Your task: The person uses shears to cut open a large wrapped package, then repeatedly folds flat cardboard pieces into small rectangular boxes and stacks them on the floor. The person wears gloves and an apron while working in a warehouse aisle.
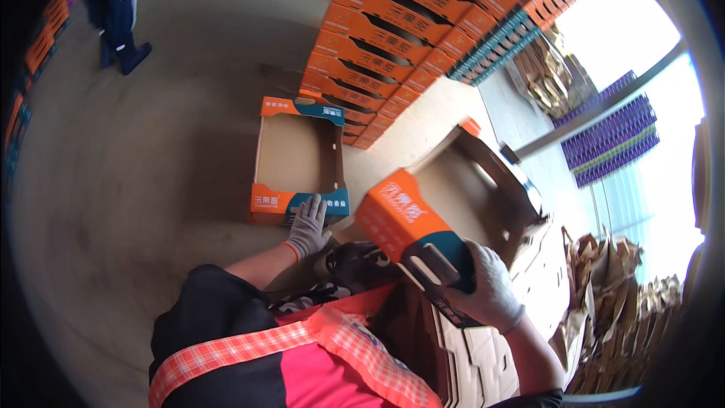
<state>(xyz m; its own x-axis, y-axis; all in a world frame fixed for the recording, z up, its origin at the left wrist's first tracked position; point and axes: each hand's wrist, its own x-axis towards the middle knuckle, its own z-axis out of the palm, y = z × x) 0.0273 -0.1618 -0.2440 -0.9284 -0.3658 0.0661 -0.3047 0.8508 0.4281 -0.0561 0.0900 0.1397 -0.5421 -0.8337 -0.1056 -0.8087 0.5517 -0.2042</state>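
Observation:
My right hand (487, 287), in a grey work glove, grips the near end of an open cardboard tray box (483, 181) with orange and dark teal printing. That box is held tilted at my right, over a stack of flat cardboard pieces (476, 363). My left hand (306, 228), also gloved, rests with outstretched fingers on the near end wall of another tray box (298, 153). This second box stands upright on the floor in front of me, with nothing inside it.
A tall stack of orange boxes (370, 68) rises just beyond the floor box. Folded brown cardboard (604, 295) stands at the right, with purple stacked cartons (612, 140) farther back. Another person (117, 7) stands at the far left, near more stacked boxes (38, 53).

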